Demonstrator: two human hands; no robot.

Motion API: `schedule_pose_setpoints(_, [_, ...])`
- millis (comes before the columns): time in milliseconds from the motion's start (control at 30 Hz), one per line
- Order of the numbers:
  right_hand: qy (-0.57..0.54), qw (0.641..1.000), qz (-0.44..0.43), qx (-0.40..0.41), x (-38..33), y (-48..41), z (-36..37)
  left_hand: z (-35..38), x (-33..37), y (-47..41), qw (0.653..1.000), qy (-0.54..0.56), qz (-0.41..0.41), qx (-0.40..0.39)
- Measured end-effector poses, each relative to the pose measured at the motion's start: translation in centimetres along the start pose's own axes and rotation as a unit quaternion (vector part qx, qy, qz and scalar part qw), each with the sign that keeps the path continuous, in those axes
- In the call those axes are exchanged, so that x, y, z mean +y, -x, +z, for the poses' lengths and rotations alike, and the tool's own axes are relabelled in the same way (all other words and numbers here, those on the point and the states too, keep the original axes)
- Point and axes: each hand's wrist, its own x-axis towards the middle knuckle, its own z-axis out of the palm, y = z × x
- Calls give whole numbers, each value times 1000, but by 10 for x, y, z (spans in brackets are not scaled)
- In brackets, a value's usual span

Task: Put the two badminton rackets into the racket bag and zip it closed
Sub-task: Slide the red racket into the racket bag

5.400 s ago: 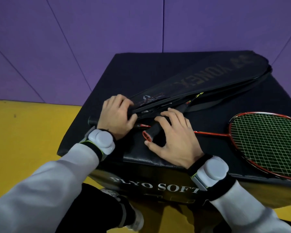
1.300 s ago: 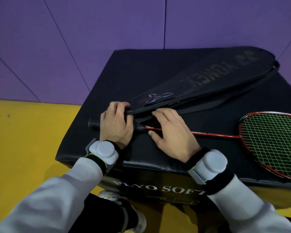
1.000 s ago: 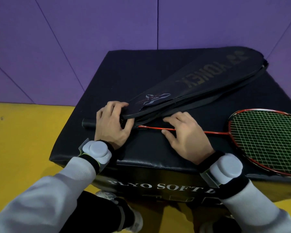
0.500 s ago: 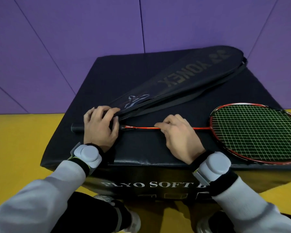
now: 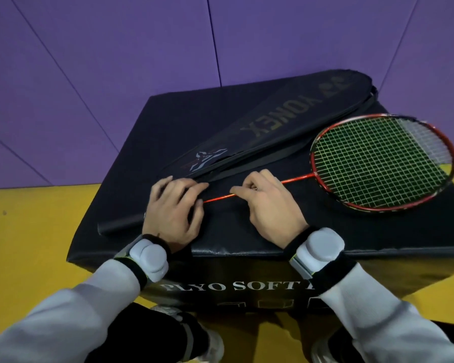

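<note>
Red racket (image 5: pixel 383 163) lies on black box (image 5: pixel 247 231), right of bag (image 5: pixel 273 121). Right hand (image 5: pixel 270 205) fingers pinch thin shaft; left hand (image 5: pixel 176 208) curled over handle. Second racket step. Next: slide head into bag mouth.

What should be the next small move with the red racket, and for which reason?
Probably lift the red racket and turn its head toward the bag's narrow end. It lies outside the racket bag; the right hand pinches its shaft, and the left hand rests at that narrow end, over the racket's handle.
</note>
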Motion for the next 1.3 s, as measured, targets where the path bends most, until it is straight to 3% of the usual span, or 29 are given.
schedule_pose_setpoints(333, [12,998,-42,36,-7,-3,8,-5,18,0,998,-30,43,-33])
schedule_pose_setpoints(600, [-127,976,71,160,-16,8,-1,-1,17,2,1000,-8,-7,-21])
schedule_pose_setpoints(700, [-300,917,209,159,-17,9,-2,2,16,4,1000,-9,-24,-8])
schedule_pose_setpoints(833, [-547,724,410,95,-21,4,0,4,16,7,1000,-14,-25,-3])
schedule_pose_setpoints(900, [-599,670,429,92,-24,0,2,4,15,8,999,-14,-29,-2])
schedule_pose_setpoints(1100, [-645,638,385,170,-31,-9,4,2,15,5,1000,-9,-17,8])
schedule_pose_setpoints(1300, [-652,614,393,208,-34,-16,10,-3,18,0,997,54,-51,-11])
